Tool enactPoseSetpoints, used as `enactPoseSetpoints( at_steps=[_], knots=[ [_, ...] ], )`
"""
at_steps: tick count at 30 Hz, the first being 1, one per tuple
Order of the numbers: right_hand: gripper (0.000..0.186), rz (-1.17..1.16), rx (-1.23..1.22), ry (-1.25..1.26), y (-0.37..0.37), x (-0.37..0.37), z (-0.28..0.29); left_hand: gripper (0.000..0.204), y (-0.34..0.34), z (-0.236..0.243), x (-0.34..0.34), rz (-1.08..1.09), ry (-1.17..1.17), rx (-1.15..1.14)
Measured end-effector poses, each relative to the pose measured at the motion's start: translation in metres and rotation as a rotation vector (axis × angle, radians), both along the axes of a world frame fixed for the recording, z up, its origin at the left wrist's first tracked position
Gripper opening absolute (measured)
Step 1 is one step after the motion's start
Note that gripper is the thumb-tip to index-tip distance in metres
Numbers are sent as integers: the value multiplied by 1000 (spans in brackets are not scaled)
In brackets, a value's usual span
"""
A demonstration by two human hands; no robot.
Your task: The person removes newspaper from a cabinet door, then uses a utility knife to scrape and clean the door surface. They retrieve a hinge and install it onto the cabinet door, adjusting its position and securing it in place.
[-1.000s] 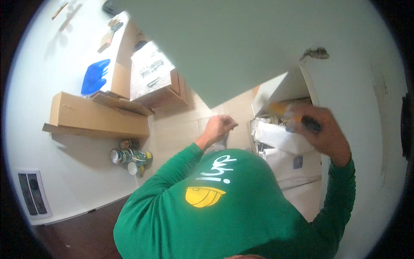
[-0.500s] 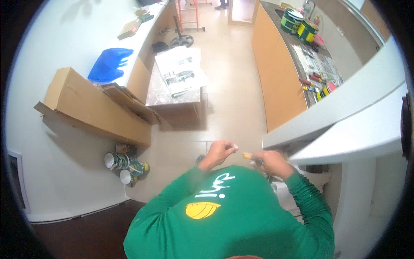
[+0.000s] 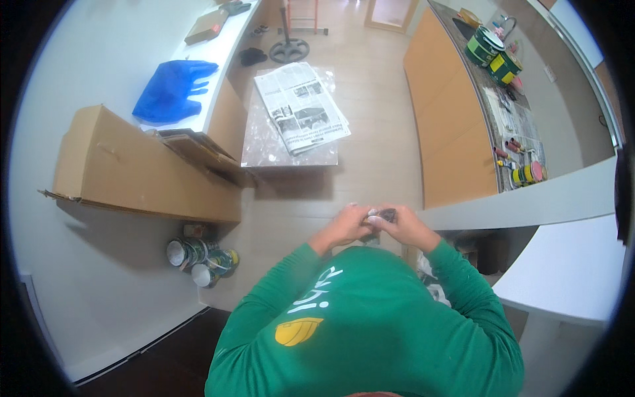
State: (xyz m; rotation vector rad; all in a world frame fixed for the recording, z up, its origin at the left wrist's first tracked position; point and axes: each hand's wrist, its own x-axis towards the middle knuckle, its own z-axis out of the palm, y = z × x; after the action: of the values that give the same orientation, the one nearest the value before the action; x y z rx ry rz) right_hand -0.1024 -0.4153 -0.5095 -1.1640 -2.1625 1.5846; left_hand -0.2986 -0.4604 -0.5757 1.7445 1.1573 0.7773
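Observation:
My left hand (image 3: 348, 225) and my right hand (image 3: 409, 229) meet in front of my chest, fingers curled inward and touching. Between them is a small dark object (image 3: 389, 215), with something whitish beside it at the fingertips. The fingers cover most of it, so its kind cannot be made out. Both hands are closed around it. Whitish smears show on the fingers. Beyond the hands, a folded newspaper (image 3: 301, 109) lies on a speckled, paint-marked low table (image 3: 264, 156).
A long cardboard box (image 3: 152, 169) leans at the left, with paint cans (image 3: 188, 253) on the floor below it. A blue plastic bag (image 3: 170, 92) lies on the white ledge. At right, a counter holds green paint buckets (image 3: 483, 47) and red-handled tools (image 3: 512, 147); a white panel (image 3: 562, 271) juts nearby.
My hands have come together from a small gap. The yellow-orange piece that showed in my right hand is out of sight. The view has shifted, so the low table appears farther right.

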Motion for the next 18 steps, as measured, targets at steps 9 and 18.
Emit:
enactPoseSetpoints(
  at_steps=[9, 18],
  knots=[
    [60, -110, -61, -201, 111, 32, -43, 43, 117, -98, -64, 679, -87, -371],
    [54, 29, 96, -513, 286, 86, -109, 38, 278, -290, -143, 1326, -521, -851]
  ],
)
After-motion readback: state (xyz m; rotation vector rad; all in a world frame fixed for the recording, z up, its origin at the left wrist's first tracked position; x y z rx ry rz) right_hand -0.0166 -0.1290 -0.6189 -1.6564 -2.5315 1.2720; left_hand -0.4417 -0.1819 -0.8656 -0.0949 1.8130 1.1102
